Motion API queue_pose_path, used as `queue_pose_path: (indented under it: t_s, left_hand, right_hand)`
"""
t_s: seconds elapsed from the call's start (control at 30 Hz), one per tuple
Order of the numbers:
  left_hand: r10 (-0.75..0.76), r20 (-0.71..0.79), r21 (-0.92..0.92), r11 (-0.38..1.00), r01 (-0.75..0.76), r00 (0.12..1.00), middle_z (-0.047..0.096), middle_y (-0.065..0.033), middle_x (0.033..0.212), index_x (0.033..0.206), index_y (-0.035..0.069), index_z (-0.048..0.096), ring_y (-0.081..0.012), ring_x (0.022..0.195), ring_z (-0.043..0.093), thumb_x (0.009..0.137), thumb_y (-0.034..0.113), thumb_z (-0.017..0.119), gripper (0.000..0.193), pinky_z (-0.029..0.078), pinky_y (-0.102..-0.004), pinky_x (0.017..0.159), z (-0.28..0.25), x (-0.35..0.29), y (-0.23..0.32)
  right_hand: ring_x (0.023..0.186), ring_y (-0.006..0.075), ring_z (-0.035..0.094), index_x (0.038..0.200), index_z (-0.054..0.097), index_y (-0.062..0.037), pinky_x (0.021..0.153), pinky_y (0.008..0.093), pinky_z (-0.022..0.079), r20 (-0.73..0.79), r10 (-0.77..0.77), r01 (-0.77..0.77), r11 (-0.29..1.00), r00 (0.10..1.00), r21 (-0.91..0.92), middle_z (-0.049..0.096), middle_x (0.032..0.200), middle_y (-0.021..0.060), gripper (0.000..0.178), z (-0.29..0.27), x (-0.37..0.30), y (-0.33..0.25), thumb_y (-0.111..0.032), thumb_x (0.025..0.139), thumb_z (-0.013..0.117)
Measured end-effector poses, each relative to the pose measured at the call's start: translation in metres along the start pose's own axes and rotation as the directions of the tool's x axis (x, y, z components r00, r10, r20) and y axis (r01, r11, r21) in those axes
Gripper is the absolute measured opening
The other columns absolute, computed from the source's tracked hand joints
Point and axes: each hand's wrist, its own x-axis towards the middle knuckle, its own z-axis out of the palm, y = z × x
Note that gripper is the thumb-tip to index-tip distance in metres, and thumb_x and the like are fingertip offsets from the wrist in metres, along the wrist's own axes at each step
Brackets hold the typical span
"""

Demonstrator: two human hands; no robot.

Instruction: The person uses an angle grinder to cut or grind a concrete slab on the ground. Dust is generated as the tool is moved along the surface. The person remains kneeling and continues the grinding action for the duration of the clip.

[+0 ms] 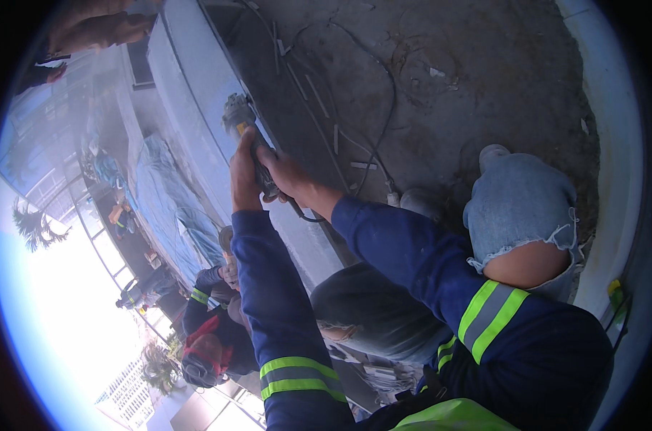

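Observation:
An angle grinder with a dark body and a yellow patch rests at the edge of a long pale slab. Around its body are wrapped the fingers of my left hand. My right hand grips the same tool from the other side, further back, where a dark cord trails off. Both arms reach out in navy sleeves with bright reflective bands. Whitish dust hazes the air left of the grinder head. Its disc is too blurred to make out.
Close on the left a co-worker in a dark jacket holds a similar tool at the slab. Black cords and thin strips lie on the grey floor. Blue sheeting covers something beyond the slab. More people work farther off.

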Motion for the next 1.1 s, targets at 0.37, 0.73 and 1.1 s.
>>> queue_pose_path:
  t_s: [0.37,0.73,1.1]
  left_hand:
    - [-0.002,-0.056,0.032,0.999,0.004,0.998,0.071,-0.0123,0.090,0.118,-0.005,0.069,-0.0250,0.072,0.072,0.109,0.050,0.069,0.056,0.060,-0.0400,0.066,0.005,-0.006,0.004]
    - [-0.010,0.025,0.020,1.000,0.009,1.000,0.072,-0.0137,0.090,0.119,-0.004,0.069,-0.0264,0.072,0.073,0.110,0.053,0.065,0.058,0.060,-0.0404,0.067,0.004,-0.003,0.004]
    - [-0.004,-0.040,0.043,0.999,0.006,0.999,0.072,-0.0116,0.089,0.117,-0.004,0.071,-0.0236,0.072,0.072,0.109,0.050,0.067,0.056,0.058,-0.0390,0.066,0.009,-0.014,0.006]
  right_hand:
    - [0.052,0.0175,0.071,0.113,0.068,-0.0006,0.036,0.0284,0.044,0.032,0.003,-0.004,0.999,0.999,0.045,0.071,0.076,0.0069,0.058,-0.001,-0.014,-0.009,-0.055,0.117,0.048]
    - [0.050,0.0209,0.070,0.113,0.067,0.0072,0.033,0.0310,0.044,0.015,0.011,-0.012,0.999,1.000,0.045,0.070,0.077,0.0116,0.064,0.000,-0.002,-0.004,-0.055,0.114,0.053]
    - [0.053,0.0208,0.074,0.104,0.070,0.0012,0.035,0.0292,0.045,0.032,-0.008,0.008,1.000,0.999,0.005,0.072,0.075,0.0091,0.062,-0.002,-0.016,-0.010,-0.056,0.117,0.048]
